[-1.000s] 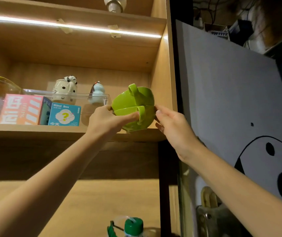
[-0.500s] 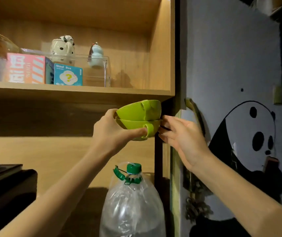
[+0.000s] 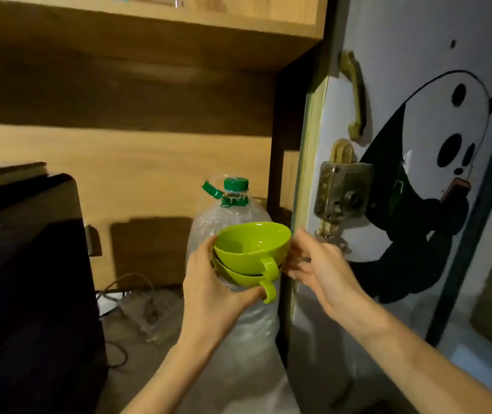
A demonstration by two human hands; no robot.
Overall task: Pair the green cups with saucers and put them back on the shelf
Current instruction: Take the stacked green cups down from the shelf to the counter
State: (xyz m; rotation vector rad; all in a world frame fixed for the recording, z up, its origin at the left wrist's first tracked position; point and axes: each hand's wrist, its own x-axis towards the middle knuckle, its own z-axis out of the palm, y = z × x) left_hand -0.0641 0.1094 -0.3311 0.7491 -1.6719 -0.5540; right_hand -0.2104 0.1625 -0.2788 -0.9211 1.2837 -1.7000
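Observation:
Two green cups sit nested one inside the other, handles pointing toward me. My left hand grips the stack from the left and underneath, thumb near the lower handle. My right hand touches the stack's right side with fingers spread and nearly straight. The stack is held in the air, well below the wooden shelf at the top of the view. No saucers are in view.
A large clear water bottle with a green cap stands right behind the cups. A black appliance fills the left. A white door with a panda drawing, handle and lock is at the right. Cables lie on the counter.
Both hands have brought the stacked cups down from the upper shelf to below it, in front of the water bottle. The view has tilted downward.

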